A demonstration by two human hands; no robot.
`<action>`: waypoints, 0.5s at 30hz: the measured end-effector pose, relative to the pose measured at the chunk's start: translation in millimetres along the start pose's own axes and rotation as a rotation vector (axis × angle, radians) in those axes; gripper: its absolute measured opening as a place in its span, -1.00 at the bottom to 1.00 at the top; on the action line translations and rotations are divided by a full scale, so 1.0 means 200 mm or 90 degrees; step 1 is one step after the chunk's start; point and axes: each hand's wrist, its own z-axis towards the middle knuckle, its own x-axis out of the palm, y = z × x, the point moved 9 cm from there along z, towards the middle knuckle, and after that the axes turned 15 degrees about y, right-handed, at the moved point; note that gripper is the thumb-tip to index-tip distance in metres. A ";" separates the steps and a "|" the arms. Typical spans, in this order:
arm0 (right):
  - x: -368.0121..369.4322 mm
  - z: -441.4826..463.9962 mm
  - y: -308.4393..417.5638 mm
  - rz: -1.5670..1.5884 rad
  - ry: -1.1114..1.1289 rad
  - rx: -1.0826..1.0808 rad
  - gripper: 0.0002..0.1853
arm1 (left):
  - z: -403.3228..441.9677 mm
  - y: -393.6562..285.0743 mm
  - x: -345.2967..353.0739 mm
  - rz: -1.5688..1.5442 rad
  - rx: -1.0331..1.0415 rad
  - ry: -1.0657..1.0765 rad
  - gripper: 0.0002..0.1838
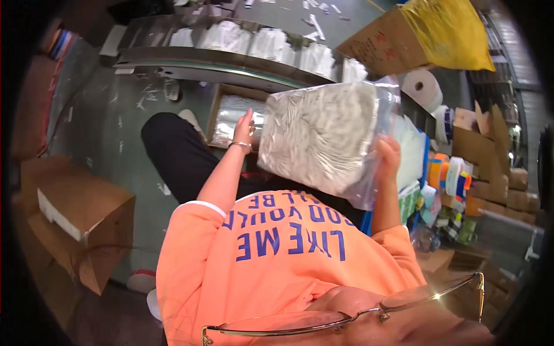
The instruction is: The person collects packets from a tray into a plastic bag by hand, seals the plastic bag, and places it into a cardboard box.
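Observation:
A clear plastic bag (320, 135) with a pale, wrinkled, folded item inside is held up in front of my orange shirt. At its right edge, my right hand (388, 157) is closed on the loose plastic, slightly blurred. My left hand (244, 128), with a bracelet at the wrist, is at the bag's left edge, fingers pointing up and close together; whether it grips the bag cannot be made out. Just beyond my left hand, an open cardboard box (216, 112) on the floor holds more shiny plastic-wrapped packs (231, 118).
Ahead runs a long metal trough (190, 73) with white bundles. A big carton (375, 43) with a yellow bag (453, 32) and a white roll (421, 87) are at upper right. Cartons (86, 202) stand at left. Tape rolls (438, 170) and supplies lie at right.

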 end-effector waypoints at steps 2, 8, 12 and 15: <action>-0.18 -0.17 0.10 -0.061 -0.117 0.038 -0.87 | -0.09 0.11 0.40 -0.256 -0.080 0.309 -0.24; -0.58 -0.59 -0.34 -0.248 -0.418 -0.043 -0.84 | -0.21 0.19 0.64 -0.364 -0.121 0.529 -0.12; -0.56 -0.66 -0.25 -0.344 -0.357 -0.045 -0.85 | -0.24 0.05 0.63 -0.247 -0.070 0.498 -0.16; -0.41 -0.61 -0.07 -0.478 -0.371 -0.063 -0.81 | -0.21 0.02 0.60 -0.172 -0.027 0.477 -0.33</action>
